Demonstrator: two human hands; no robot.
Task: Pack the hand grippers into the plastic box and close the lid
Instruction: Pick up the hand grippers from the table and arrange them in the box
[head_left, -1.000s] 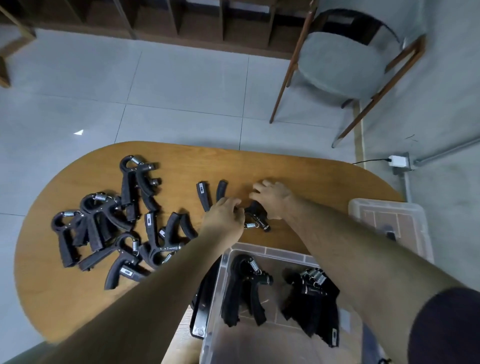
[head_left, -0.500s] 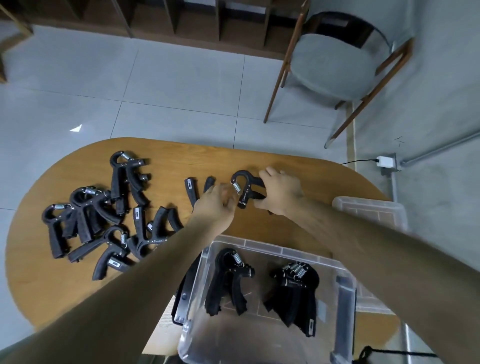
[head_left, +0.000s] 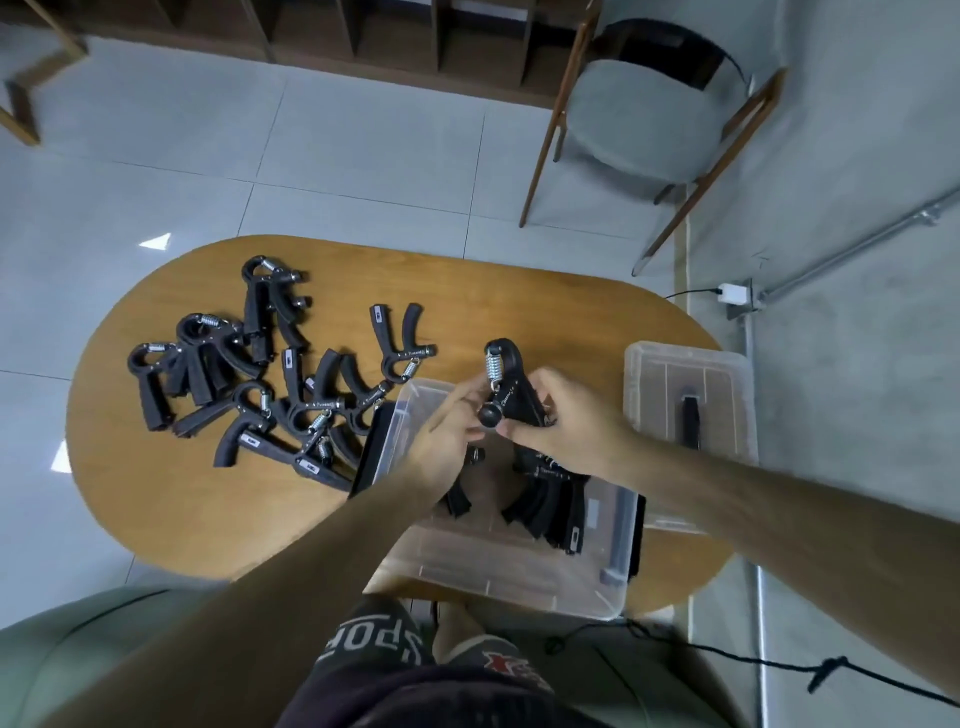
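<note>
A black hand gripper (head_left: 505, 387) with a steel spring is held above the clear plastic box (head_left: 498, 577). My right hand (head_left: 563, 423) grips its handles, and my left hand (head_left: 449, 434) touches its black knob from the left. Inside the box lie more black hand grippers (head_left: 550, 499), partly hidden by my hands. Several loose hand grippers (head_left: 270, 384) are piled on the left of the wooden table (head_left: 182, 499). One hand gripper (head_left: 397, 338) lies apart, just beyond the box's far left corner. The clear lid (head_left: 691, 395) rests to the right of the box.
A grey chair (head_left: 647, 117) with wooden legs stands on the floor past the table's far right end. A black latch strip (head_left: 371, 449) hangs on the box's left side. A black cable (head_left: 737, 657) trails on the floor at the near right. My lap is under the table's near edge.
Both hands lifted the hand gripper off the table and brought it back toward me, over the box. The camera view shifted, so the box now sits more centrally.
</note>
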